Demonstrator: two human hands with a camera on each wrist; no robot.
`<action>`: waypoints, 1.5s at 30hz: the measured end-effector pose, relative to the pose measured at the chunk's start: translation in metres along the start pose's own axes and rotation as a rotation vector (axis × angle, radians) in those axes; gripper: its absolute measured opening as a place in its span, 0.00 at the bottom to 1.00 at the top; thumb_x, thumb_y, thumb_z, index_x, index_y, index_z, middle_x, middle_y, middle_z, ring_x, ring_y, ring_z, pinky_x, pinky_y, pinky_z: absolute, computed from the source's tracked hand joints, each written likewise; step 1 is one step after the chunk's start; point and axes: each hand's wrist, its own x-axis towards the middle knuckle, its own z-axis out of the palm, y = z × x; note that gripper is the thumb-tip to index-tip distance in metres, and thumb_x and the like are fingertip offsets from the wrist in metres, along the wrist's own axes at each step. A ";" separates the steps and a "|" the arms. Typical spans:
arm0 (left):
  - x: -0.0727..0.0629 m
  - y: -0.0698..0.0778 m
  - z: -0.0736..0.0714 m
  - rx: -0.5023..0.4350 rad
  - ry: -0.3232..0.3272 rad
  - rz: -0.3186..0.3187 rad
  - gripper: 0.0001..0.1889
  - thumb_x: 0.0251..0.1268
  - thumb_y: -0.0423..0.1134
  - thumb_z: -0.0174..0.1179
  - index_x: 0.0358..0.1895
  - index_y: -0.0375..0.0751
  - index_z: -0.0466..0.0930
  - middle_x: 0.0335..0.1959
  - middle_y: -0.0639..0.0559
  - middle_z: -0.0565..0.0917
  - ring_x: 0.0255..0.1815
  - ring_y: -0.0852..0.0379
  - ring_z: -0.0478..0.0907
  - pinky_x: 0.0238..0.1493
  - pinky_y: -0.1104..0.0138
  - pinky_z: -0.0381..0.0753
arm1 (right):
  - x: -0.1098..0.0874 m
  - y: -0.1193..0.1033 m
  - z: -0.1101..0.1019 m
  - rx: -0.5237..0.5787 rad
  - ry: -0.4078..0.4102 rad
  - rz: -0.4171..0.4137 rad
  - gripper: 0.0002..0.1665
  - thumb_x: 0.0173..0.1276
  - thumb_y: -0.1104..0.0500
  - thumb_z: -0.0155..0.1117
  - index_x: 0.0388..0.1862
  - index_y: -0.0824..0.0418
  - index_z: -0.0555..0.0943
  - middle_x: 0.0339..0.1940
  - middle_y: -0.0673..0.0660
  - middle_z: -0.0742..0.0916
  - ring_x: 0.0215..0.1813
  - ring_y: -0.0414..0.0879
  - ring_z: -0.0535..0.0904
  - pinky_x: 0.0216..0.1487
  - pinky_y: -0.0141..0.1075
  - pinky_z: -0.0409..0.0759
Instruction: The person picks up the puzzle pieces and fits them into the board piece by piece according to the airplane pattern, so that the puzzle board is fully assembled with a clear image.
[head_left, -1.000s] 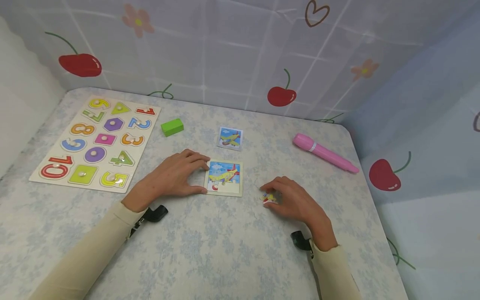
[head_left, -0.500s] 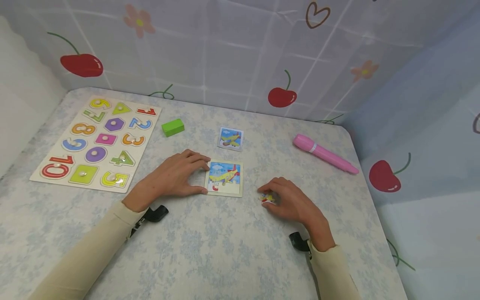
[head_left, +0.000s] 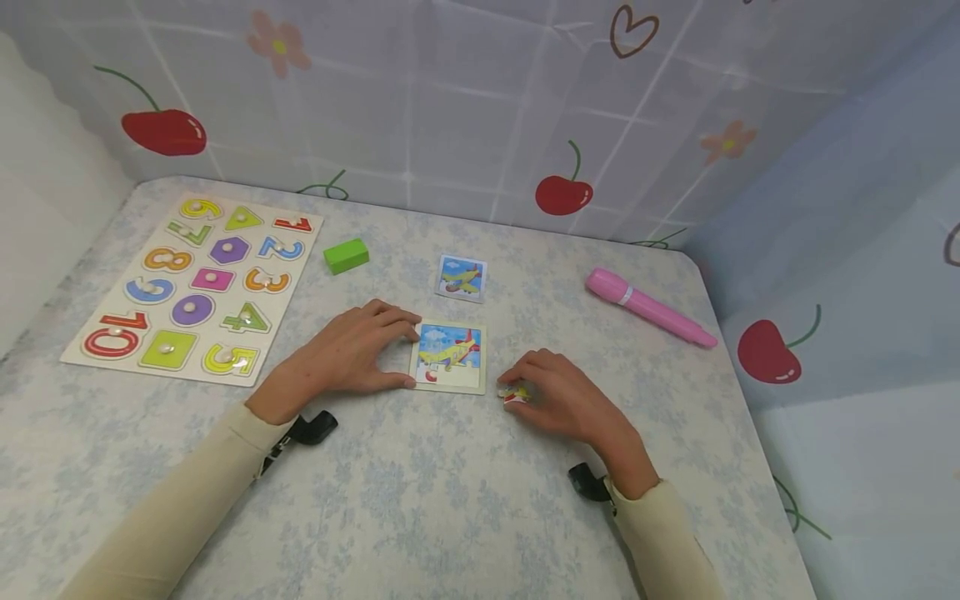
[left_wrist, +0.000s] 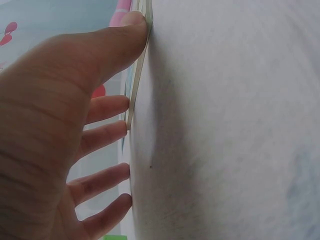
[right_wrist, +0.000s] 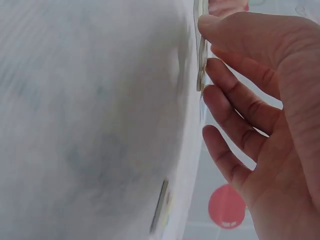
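A small jigsaw board lies in the head view, with an airplane picture and a bare pale area along its lower part. My left hand touches its left edge with thumb and fingers. In the left wrist view, the thumb lies against the board's edge. My right hand pinches a jigsaw piece with yellow and red on it, just right of the board. In the right wrist view the piece shows edge-on between thumb and fingers; its distance from the table is hard to tell.
An airplane picture card lies behind the board. A green block and a number-and-shape peg board lie left, and a pink pen-shaped thing right. The right wrist view shows a thin flat piece on the table.
My right hand has moved left toward the board, carrying the jigsaw piece along. The left hand and the board have stayed in place.
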 end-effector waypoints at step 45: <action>0.000 0.000 -0.001 -0.008 0.010 0.017 0.33 0.61 0.66 0.76 0.62 0.49 0.85 0.75 0.52 0.78 0.70 0.46 0.73 0.60 0.47 0.80 | 0.087 -0.037 0.026 -0.016 -0.039 -0.198 0.10 0.71 0.56 0.79 0.49 0.52 0.92 0.48 0.48 0.88 0.49 0.43 0.83 0.53 0.39 0.82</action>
